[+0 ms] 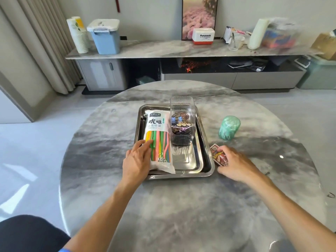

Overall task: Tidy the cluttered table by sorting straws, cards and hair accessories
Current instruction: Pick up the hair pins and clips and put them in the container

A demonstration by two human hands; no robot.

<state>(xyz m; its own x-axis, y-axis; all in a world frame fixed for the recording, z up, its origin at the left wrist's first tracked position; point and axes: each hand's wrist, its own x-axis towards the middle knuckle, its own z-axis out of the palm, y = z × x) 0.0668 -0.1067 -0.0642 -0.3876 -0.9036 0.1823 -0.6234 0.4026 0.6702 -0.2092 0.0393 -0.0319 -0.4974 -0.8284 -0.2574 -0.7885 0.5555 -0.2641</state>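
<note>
The left hand (137, 157) rests straight fingers on the straw packet (159, 140) in the steel tray (207, 160). The right hand (234, 163) grips the card box (219, 155) on the marble desk (172, 206). Beyond the fingers, a clear container (182, 120) holds hair accessories, indistinct. The far sideboard (163, 49) blurs at its right end.

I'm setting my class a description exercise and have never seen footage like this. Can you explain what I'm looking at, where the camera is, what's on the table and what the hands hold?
There is no machine: a person wears a camera on the head, looking forward and down at both bare hands. On a round marble table stands a steel tray. In it lie a bag of coloured straws and a clear tub of hair accessories. The left hand rests flat on the straw bag. The right hand grips a small card box on the table beside the tray. A green roll stands further back.
</note>
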